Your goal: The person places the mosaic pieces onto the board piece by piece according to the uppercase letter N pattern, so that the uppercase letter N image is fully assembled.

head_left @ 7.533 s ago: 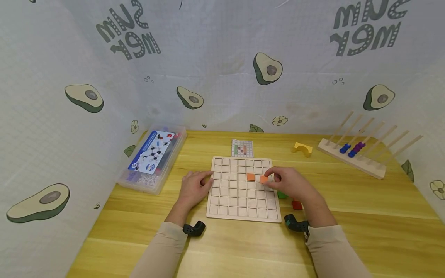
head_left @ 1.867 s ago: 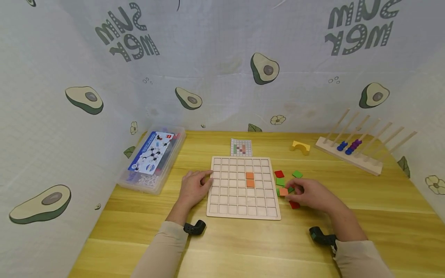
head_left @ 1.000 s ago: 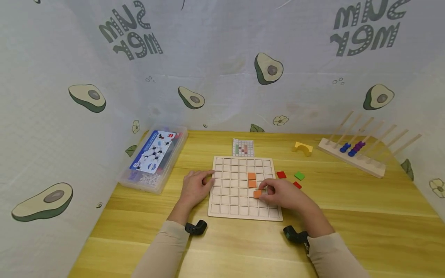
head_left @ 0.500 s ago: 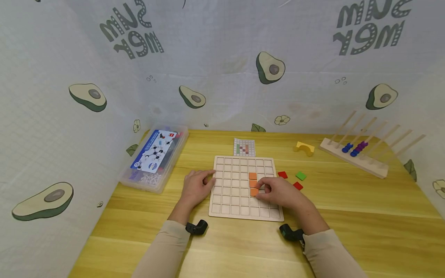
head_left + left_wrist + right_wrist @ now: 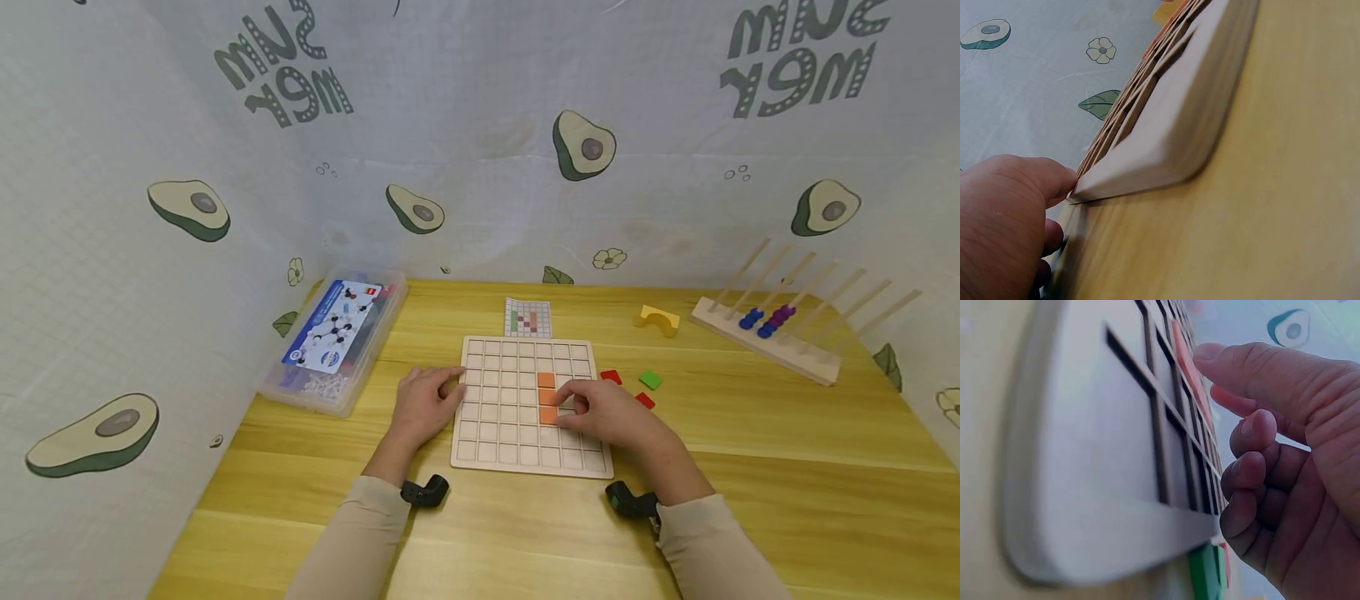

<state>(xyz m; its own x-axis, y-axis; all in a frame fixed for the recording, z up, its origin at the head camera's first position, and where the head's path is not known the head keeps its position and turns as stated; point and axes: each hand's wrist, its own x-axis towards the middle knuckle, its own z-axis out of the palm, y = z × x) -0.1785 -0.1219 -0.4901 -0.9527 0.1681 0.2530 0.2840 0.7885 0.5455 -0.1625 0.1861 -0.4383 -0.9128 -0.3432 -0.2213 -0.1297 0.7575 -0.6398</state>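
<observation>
Three orange square tiles [image 5: 547, 397] form a column in the cells of a wooden grid board [image 5: 495, 433]. Beside the lowest one is my right hand [image 5: 611, 412], its thumb and index fingertips at the tiles' right edge. From the right wrist, the thumb [image 5: 1260, 369] touches or nearly touches an orange tile [image 5: 1188, 365], and the other fingers curl loosely over nothing. My left hand [image 5: 423, 408] rests thumb and index fingertips against the board's left edge. The left wrist view shows one fingertip touching the board's corner [image 5: 1147, 150].
Red tiles [image 5: 645, 401] and a green tile [image 5: 650, 380] lie right of the board; the right hand hides part of this area. Behind the board is a patterned grid card [image 5: 528, 318]. A plastic case [image 5: 330, 342], a yellow arch block [image 5: 658, 320] and a peg rack [image 5: 765, 342] stand around.
My right hand carried the third orange tile from the pile at right to the cell below the other two. The tile now lies flat, and the fingers have eased slightly right. Left hand unmoved.
</observation>
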